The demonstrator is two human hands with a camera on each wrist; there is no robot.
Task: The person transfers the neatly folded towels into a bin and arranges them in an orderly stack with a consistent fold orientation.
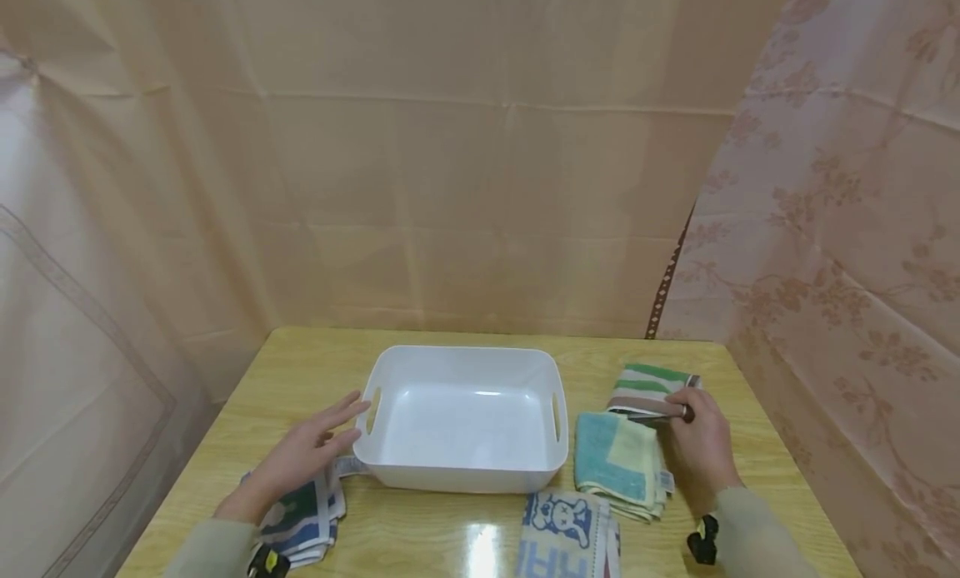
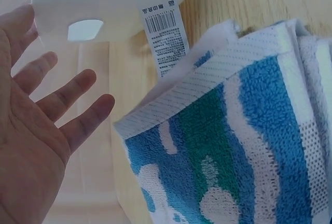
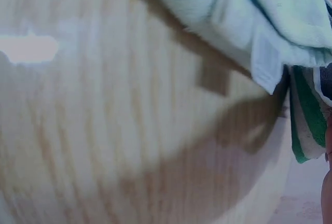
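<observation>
My left hand [image 1: 303,457] is at the left end of a white plastic basket [image 1: 465,480], its fingers spread near the handle hole; whether they touch the rim is unclear. Below that hand lies a folded blue, green and white towel [image 2: 207,146] with a barcode label [image 2: 165,37]. On the right, my right hand [image 1: 701,440] pinches the near edge of a green, white and brown striped towel [image 1: 652,380], which shows a dark part by the fingers. A folded teal and yellow towel [image 1: 611,457] lies just in front of it. Only a sliver of fingers [image 3: 328,182] shows in the right wrist view.
A folded beige and blue towel with a bear print [image 1: 558,532] lies at the table's near edge, in front of the basket. The wooden table [image 1: 427,536] is bordered by hanging cloth [image 1: 465,186] at the back and sides.
</observation>
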